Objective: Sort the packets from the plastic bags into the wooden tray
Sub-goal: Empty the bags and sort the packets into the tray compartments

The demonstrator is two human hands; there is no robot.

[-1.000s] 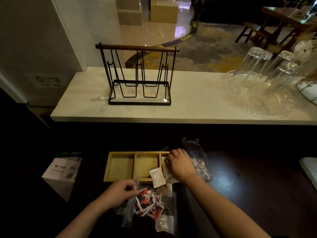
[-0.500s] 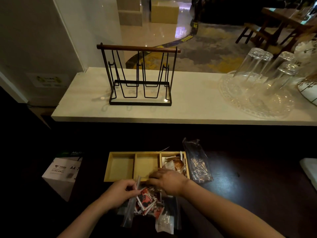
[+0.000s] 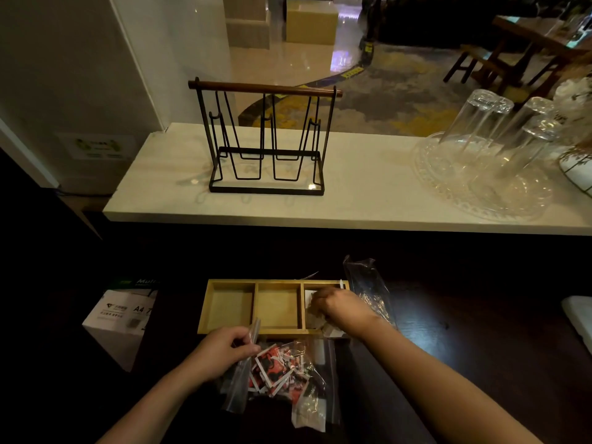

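A wooden tray (image 3: pixel 255 308) with three compartments lies on the dark table in front of me. Its left and middle compartments hold nothing. My right hand (image 3: pixel 344 308) rests over the right compartment, fingers curled down among pale packets (image 3: pixel 313 318) there; whether it grips one is hidden. My left hand (image 3: pixel 224 350) pinches the open edge of a clear plastic bag (image 3: pixel 315 379) lying near me. Inside the bag are several red, black and white packets (image 3: pixel 275 370). A second clear bag (image 3: pixel 368 290) lies just right of the tray.
A white paper box (image 3: pixel 118 322) stands left of the tray. Behind the dark table runs a pale stone counter (image 3: pixel 368 193) with a black wire rack (image 3: pixel 266 139) and upturned glasses (image 3: pixel 490 133) on a glass platter. A white object (image 3: pixel 579 315) sits at the right edge.
My right hand went from the tray's right compartment down to the bag of packets, then back over the right compartment. My left hand has kept its hold on the bag.
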